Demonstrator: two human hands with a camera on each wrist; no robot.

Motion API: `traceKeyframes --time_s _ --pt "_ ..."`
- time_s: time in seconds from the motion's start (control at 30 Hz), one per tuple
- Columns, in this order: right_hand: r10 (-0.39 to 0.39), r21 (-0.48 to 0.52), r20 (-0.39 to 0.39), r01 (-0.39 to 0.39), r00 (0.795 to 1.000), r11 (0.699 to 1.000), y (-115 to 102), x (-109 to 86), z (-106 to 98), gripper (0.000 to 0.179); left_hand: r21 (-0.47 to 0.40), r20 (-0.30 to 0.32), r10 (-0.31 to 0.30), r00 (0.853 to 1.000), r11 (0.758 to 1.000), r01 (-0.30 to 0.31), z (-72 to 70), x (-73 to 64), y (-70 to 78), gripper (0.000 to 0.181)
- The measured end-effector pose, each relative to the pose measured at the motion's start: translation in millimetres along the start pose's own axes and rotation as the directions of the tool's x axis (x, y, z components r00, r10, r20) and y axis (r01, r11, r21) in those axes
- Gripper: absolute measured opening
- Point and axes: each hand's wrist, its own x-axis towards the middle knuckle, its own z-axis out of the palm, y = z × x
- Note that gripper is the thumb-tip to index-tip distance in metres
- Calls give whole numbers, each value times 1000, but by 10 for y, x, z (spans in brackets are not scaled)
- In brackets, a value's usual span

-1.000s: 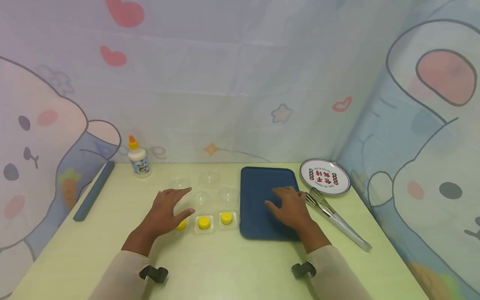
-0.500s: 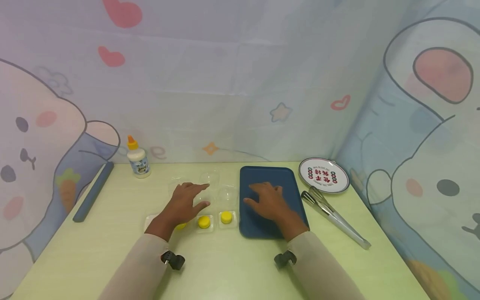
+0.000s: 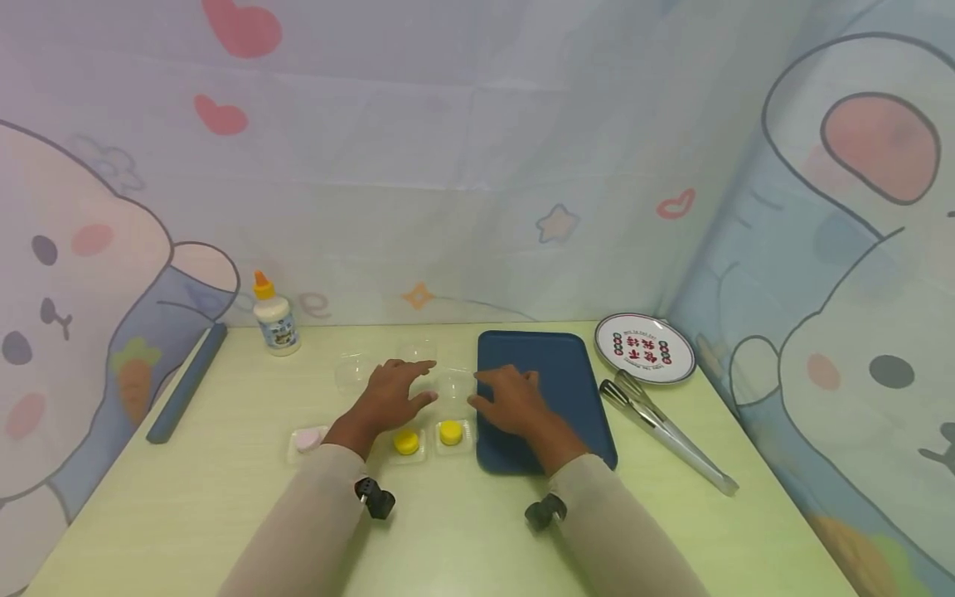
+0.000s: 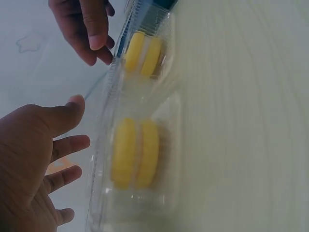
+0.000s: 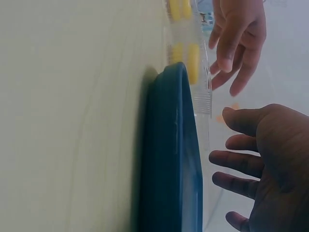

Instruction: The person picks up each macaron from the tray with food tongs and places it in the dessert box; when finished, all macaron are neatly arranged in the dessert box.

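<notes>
Yellow macarons [image 3: 450, 432] sit in small clear plastic boxes whose lids stand folded back. My left hand [image 3: 391, 396] hovers above the lids of the middle boxes, fingers extended and thumb apart. Over the left part of a dark blue tray [image 3: 570, 390] is my right hand [image 3: 511, 400], its fingertips near the edge of the rightmost clear lid [image 3: 455, 390]. Nothing shows between the fingers of either hand. In the left wrist view a yellow macaron [image 4: 135, 153] rests in its box beside my left fingers. A third yellow macaron is hidden behind my left forearm.
A pale pink macaron [image 3: 307, 439] in another clear box lies at the left. Behind stand a glue bottle [image 3: 276, 322] and a grey-blue rod [image 3: 188, 383]. Metal tongs [image 3: 667, 433] and a printed white plate [image 3: 645, 349] lie right of the tray.
My left hand has moved right across the boxes, uncovering the pale pink macaron. My right hand has moved left over the tray, so the two hands are closer together.
</notes>
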Motion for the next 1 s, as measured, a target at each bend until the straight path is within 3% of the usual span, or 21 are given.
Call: traceKeyframes --time_s 0.2,0.57,0.73,1.0 --pt "-15 -5 -1 15 1000 1000 -28 28 58 51 12 27 -47 999 999 46 30 37 76 59" --pt "6 -7 26 -6 1000 1000 -84 74 143 51 60 47 -71 996 996 69 46 75 130 56" --pt "3 28 22 -3 1000 1000 -108 80 169 51 26 49 -75 996 997 74 57 70 120 54" --pt "-10 96 -57 15 998 995 -85 105 166 49 -28 13 -55 998 998 55 30 108 148 60"
